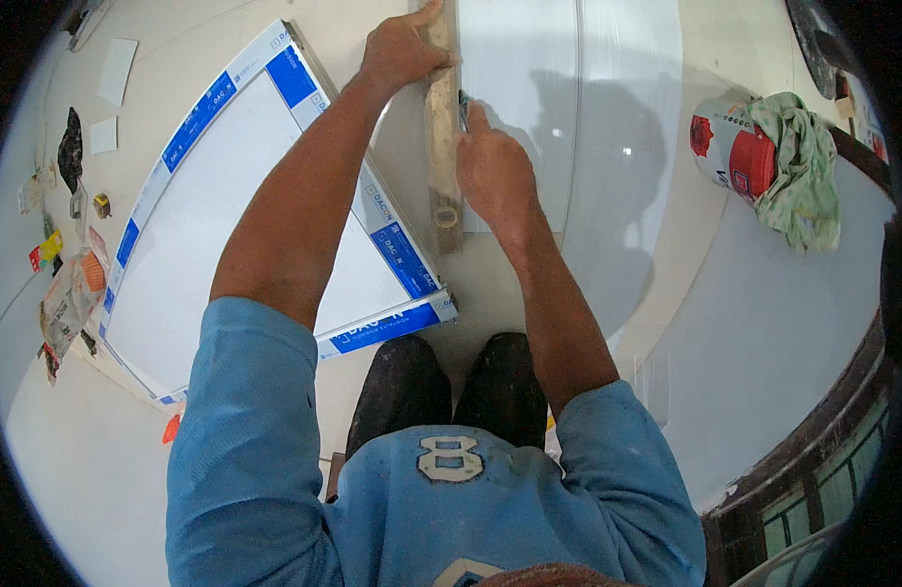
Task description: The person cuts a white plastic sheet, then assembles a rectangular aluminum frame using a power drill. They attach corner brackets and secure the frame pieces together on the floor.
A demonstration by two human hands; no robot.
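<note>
A long wooden strip [444,157], worn and stained, lies along the left edge of a white panel [529,49]. My left hand [404,47] presses on its far part, thumb and forefinger spread apart across the wood. Closer to me, my right hand [495,171] is closed around a utility knife [463,106], forefinger stretched along it. Most of the knife is hidden by the hand; its visible end points at the strip's right edge. To the left, a white-framed panel [245,225] with blue-and-white protective tape lies beneath my left forearm.
At the right stands a white-and-red bucket [730,147] with a green patterned cloth [798,166] draped over it. A tape measure [102,205], a plastic bag [74,298] and small offcuts lie at far left. A dark railing [808,470] curves along the lower right.
</note>
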